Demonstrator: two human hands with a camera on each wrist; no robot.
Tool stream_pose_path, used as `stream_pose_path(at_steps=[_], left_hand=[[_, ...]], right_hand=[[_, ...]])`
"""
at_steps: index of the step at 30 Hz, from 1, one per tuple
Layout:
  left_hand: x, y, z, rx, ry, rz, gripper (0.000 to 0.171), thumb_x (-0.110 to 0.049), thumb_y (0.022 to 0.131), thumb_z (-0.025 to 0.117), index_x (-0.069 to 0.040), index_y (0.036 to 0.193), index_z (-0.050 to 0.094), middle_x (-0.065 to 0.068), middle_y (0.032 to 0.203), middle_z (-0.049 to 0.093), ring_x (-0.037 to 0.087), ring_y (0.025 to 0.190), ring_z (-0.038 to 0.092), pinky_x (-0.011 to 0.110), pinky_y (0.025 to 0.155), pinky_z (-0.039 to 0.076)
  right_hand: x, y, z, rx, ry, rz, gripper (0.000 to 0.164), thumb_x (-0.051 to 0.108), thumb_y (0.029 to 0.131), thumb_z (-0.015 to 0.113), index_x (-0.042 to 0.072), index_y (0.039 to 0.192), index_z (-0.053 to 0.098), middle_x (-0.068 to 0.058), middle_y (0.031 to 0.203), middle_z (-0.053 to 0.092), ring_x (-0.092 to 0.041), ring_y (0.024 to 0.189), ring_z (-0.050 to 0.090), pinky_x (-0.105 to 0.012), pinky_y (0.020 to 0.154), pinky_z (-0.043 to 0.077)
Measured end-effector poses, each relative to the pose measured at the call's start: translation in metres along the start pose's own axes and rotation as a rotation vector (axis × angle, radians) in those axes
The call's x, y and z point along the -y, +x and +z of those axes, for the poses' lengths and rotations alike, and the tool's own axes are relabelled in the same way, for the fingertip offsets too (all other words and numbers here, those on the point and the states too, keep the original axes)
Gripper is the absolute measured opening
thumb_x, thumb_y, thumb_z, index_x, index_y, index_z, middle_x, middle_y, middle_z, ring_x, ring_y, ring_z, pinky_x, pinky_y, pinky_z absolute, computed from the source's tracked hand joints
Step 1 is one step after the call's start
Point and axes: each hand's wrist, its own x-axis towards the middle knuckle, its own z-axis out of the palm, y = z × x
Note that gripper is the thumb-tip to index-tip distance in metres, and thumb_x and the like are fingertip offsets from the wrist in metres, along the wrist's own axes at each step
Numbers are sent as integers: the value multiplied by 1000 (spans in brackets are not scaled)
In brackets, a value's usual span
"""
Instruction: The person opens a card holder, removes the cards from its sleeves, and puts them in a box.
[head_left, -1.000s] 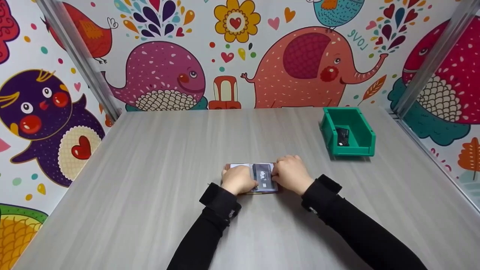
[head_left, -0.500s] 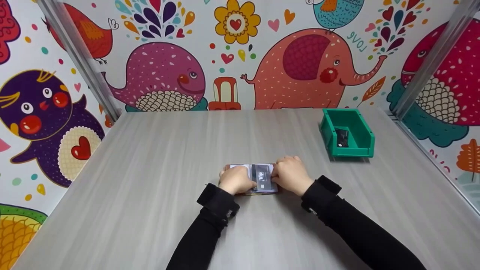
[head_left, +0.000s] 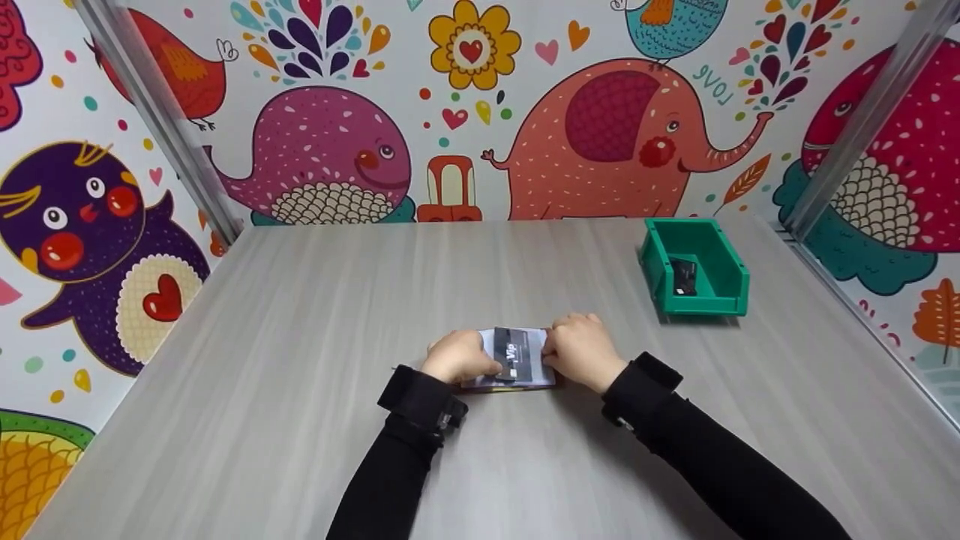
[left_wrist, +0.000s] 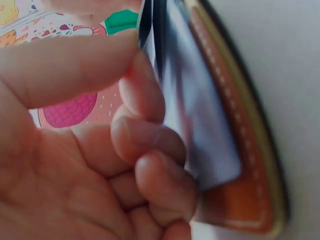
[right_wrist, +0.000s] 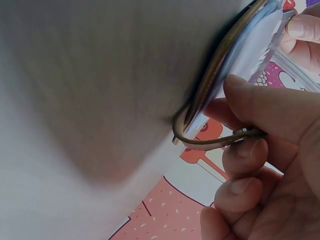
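A brown leather card wallet (left_wrist: 235,207) with pale stitching lies spread on the table between both hands. Over its pages, in the head view, is a dark card (head_left: 511,349) printed "Vip", slightly tilted. My left hand (head_left: 459,355) pinches the card's left edge between thumb and index finger, the other fingers curled below. Whether a clear sleeve is pinched along with it cannot be told. At the wallet's right side, my right hand (head_left: 583,349) grips the edge, its thumb on the pages. The wallet's strap (right_wrist: 210,144) with a metal snap runs among the right fingers.
A green open-front bin (head_left: 697,304) stands at the back right of the table, with black cards (head_left: 684,276) inside. Patterned panels (head_left: 345,150) with cartoon animals close off the back and both sides. Pale wood-grain tabletop (head_left: 315,315) surrounds the wallet.
My left hand has moved a little to the left, and the Vip card has shifted left with it, baring more of the right page. The right hand stays in place.
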Motion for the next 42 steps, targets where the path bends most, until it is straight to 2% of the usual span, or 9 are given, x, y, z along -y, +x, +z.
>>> stream_pose_path(at_steps=[7, 11, 17, 23, 35, 42], left_hand=[[8, 2, -6, 53, -64, 20, 25, -29, 67, 74, -12, 63, 57, -2, 65, 55, 16, 61, 50, 31, 58, 39], [10, 1, -8, 79, -135, 23, 23, -25, 66, 74, -10, 65, 56, 0, 65, 56, 15, 60, 50, 28, 55, 40], [10, -1, -12, 82, -180, 47, 21, -21, 65, 71, -9, 65, 54, 0, 64, 54, 15, 57, 49, 27, 51, 39], [10, -4, -14, 84, -237, 37, 18, -17, 65, 71, -7, 67, 56, 2, 66, 57, 15, 57, 52, 27, 52, 43], [11, -5, -20, 66, -197, 7, 16, -17, 66, 69, -9, 66, 55, 1, 68, 57, 16, 60, 52, 27, 54, 44], [12, -7, -27, 65, -218, -12, 18, -18, 68, 69, -11, 65, 53, 1, 68, 57, 15, 59, 50, 27, 52, 41]], right_hand=[[1, -1, 0, -24, 3, -10, 10, 11, 63, 81, 11, 68, 73, -4, 68, 60, -28, 68, 52, -44, 62, 37], [0, -1, 0, -18, 11, -2, 10, 11, 63, 81, 11, 68, 73, -4, 68, 60, -28, 68, 52, -44, 62, 37], [0, -1, 0, -11, 23, 1, 10, 11, 63, 81, 12, 68, 73, -4, 69, 60, -29, 68, 52, -44, 62, 36], [0, 0, 0, -8, 36, -4, 9, 10, 63, 81, 10, 68, 73, -5, 69, 60, -30, 68, 52, -45, 62, 36], [1, -1, 0, -29, 39, -9, 11, 9, 62, 82, 10, 70, 73, -5, 69, 61, -29, 68, 53, -44, 61, 36], [0, -1, -1, -28, 40, -8, 11, 9, 64, 81, 9, 70, 73, -4, 68, 60, -28, 67, 52, -43, 61, 36]])
